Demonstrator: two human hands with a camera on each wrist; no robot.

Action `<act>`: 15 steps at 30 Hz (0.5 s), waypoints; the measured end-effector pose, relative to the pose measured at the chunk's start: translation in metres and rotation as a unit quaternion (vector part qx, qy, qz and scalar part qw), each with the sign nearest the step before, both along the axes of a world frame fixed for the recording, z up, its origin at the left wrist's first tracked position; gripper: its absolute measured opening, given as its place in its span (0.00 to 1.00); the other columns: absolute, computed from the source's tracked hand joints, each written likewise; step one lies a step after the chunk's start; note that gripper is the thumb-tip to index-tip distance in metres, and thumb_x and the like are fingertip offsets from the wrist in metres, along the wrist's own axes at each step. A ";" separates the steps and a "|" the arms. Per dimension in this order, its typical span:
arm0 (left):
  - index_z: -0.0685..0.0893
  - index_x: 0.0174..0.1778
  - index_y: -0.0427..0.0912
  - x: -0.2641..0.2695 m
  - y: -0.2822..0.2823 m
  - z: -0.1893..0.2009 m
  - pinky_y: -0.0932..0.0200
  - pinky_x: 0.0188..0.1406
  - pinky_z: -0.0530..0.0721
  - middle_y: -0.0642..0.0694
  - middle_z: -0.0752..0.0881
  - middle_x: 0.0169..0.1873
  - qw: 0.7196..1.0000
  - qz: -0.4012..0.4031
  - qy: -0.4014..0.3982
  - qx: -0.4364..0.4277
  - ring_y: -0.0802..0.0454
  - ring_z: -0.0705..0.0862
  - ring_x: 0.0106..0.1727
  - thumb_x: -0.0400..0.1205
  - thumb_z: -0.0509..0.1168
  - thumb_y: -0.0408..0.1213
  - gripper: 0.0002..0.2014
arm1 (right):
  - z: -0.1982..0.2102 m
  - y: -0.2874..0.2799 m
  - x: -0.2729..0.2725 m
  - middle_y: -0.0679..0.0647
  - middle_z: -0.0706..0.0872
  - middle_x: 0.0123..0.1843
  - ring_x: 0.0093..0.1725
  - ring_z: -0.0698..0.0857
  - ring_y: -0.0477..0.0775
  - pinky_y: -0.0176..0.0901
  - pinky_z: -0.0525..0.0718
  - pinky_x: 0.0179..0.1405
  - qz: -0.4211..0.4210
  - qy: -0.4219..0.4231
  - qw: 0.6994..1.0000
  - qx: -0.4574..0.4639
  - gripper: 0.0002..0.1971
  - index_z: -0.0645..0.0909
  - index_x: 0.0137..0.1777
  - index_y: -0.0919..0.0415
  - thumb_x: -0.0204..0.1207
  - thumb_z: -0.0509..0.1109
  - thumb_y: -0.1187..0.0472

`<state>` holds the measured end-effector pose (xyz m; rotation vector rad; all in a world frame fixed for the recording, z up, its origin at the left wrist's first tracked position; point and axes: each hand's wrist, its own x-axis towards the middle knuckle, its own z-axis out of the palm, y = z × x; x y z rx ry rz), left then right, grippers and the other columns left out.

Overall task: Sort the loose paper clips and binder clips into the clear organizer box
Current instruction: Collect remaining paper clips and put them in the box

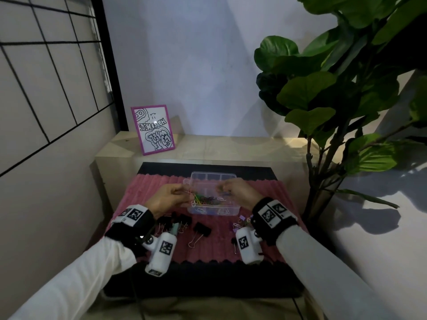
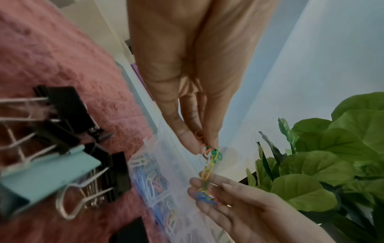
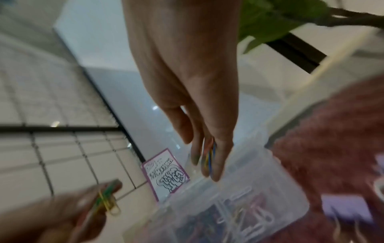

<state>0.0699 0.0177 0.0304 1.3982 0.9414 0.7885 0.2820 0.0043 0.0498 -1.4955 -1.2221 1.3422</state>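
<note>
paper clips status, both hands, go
Left hand and right hand each pinch tangled paper clips above the organizer box. Binder clips unsorted on mat. Nothing in the way.

— What's around my bench?

— I see a pale wall point(image 1: 208, 65) at twelve o'clock, dimly lit, over a beige ledge point(image 1: 231, 146). A framed drawing point(image 1: 153, 130) leans at eleven.

— And the sides?

— A black grid point(image 1: 46, 65) at nine; a leafy plant point(image 1: 335, 88) at two, throwing shadows.

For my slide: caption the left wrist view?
Both hands pinch tangled colored paper clips above the clear organizer box.
</note>
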 end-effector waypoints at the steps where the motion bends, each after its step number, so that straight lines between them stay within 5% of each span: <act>1: 0.85 0.42 0.41 0.000 0.002 0.001 0.71 0.37 0.87 0.52 0.92 0.31 1.000 0.001 0.010 0.005 0.59 0.89 0.36 0.76 0.65 0.22 0.09 | 0.001 0.000 -0.002 0.64 0.82 0.63 0.65 0.80 0.62 0.48 0.80 0.61 0.038 -0.091 0.995 0.006 0.15 0.78 0.61 0.73 0.79 0.56 0.72; 3: 0.85 0.41 0.41 0.000 0.005 0.003 0.71 0.37 0.87 0.53 0.92 0.30 1.000 -0.001 0.026 0.017 0.59 0.89 0.36 0.76 0.65 0.22 0.10 | 0.003 -0.003 0.002 0.62 0.81 0.67 0.67 0.78 0.59 0.48 0.74 0.68 0.081 -0.203 0.975 0.042 0.16 0.79 0.63 0.70 0.80 0.55 0.71; 9: 0.85 0.42 0.47 0.010 0.028 0.009 0.65 0.44 0.85 0.55 0.90 0.28 0.983 -0.014 0.150 0.100 0.59 0.87 0.35 0.75 0.68 0.24 0.11 | 0.004 -0.038 0.064 0.56 0.87 0.52 0.53 0.84 0.54 0.49 0.80 0.60 0.037 -0.267 0.955 0.125 0.09 0.85 0.48 0.61 0.77 0.63 0.68; 11: 0.86 0.47 0.44 0.018 0.036 0.013 0.70 0.38 0.85 0.52 0.88 0.33 0.971 -0.023 0.197 0.134 0.55 0.86 0.36 0.75 0.69 0.26 0.09 | -0.002 -0.051 0.089 0.57 0.87 0.49 0.50 0.86 0.56 0.51 0.83 0.57 0.028 -0.283 0.953 0.102 0.09 0.84 0.45 0.58 0.76 0.64 0.70; 15: 0.88 0.45 0.46 0.035 0.046 0.021 0.81 0.28 0.80 0.56 0.88 0.31 0.939 -0.024 0.286 0.192 0.69 0.84 0.25 0.74 0.70 0.29 0.08 | -0.015 -0.075 0.116 0.60 0.85 0.43 0.36 0.84 0.47 0.28 0.82 0.34 0.006 -0.249 0.968 0.035 0.10 0.82 0.51 0.67 0.77 0.61 0.75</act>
